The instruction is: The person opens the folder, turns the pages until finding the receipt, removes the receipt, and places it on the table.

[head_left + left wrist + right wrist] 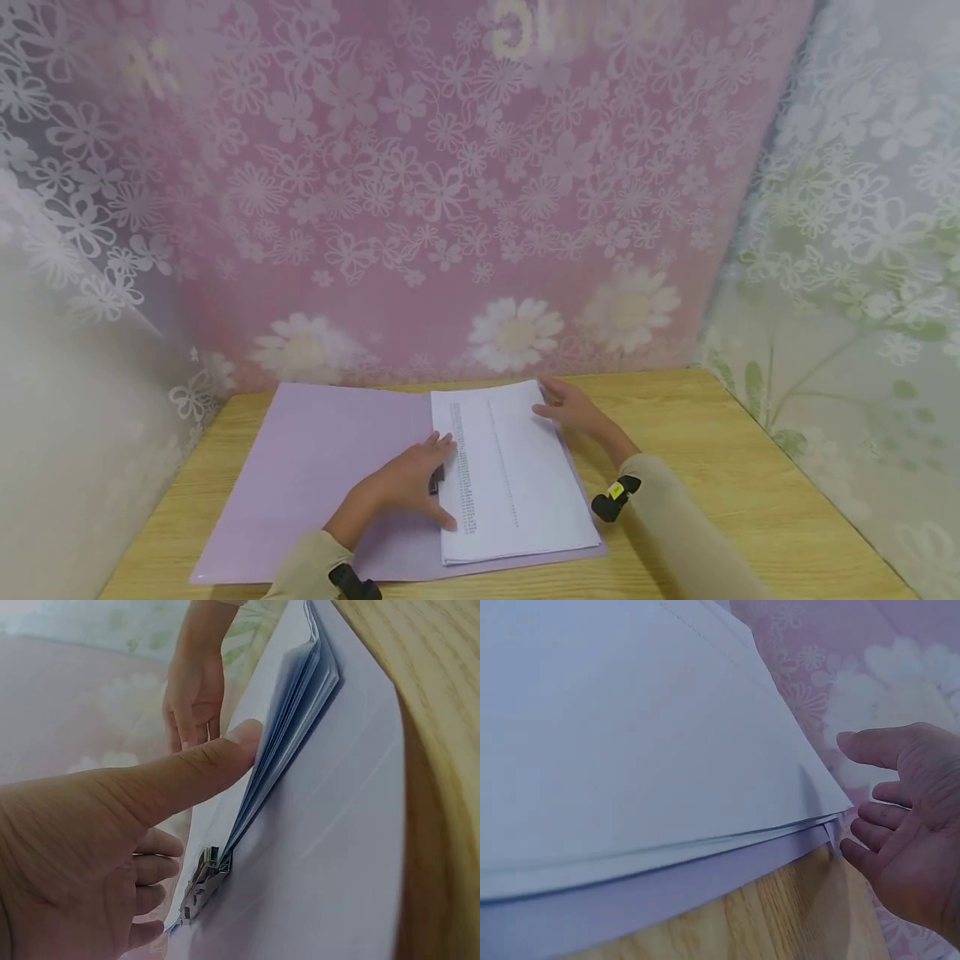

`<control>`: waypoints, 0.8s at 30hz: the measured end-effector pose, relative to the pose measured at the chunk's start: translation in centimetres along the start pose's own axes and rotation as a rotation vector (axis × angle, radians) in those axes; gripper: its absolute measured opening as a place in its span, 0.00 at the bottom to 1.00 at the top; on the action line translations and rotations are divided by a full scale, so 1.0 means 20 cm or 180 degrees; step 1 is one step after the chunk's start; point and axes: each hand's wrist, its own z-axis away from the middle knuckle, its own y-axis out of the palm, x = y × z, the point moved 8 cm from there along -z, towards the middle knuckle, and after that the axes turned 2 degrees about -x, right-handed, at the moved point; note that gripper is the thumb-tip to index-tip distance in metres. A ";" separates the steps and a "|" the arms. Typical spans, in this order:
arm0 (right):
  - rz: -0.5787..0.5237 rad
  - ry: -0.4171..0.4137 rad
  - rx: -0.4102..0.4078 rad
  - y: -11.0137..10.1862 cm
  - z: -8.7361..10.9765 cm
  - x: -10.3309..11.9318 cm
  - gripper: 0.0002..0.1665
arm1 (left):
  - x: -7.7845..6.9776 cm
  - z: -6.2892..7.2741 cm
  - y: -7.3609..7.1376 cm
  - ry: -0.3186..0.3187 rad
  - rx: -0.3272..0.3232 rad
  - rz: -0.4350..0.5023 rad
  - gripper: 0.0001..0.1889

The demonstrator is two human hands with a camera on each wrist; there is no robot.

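A lilac folder [322,475] lies opened flat on the wooden table. On its right half rests a stack of white printed sheets [525,475], by a metal clip [201,889] at the folder's spine. My left hand [408,479] is spread over the clip side, its thumb touching the sheets' left edge. In the left wrist view the sheets' edges fan apart slightly beneath that thumb. At the stack's far right corner is my right hand [577,410], its fingers loosely bent beside the edges, thumb apart from them. Whether its fingertips touch the paper I cannot tell.
The wooden table [675,417] extends to the right of the folder. A pink floral curtain [450,208] hangs behind it, with pale patterned sheeting [862,292] at the right side. Small black devices [615,498] sit on both wrists.
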 end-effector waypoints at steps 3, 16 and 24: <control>-0.0010 0.0025 0.0024 0.02 -0.01 -0.01 0.47 | 0.01 0.00 0.02 -0.0079 0.0029 -0.0077 0.65; 0.0021 -0.0034 -0.0007 0.01 -0.03 0.02 0.45 | 0.01 -0.01 0.04 -0.0250 0.0100 -0.0121 0.63; 0.0223 -0.0160 0.0007 0.00 0.00 0.07 0.45 | 0.04 -0.01 0.05 -0.0287 0.0134 -0.0082 0.62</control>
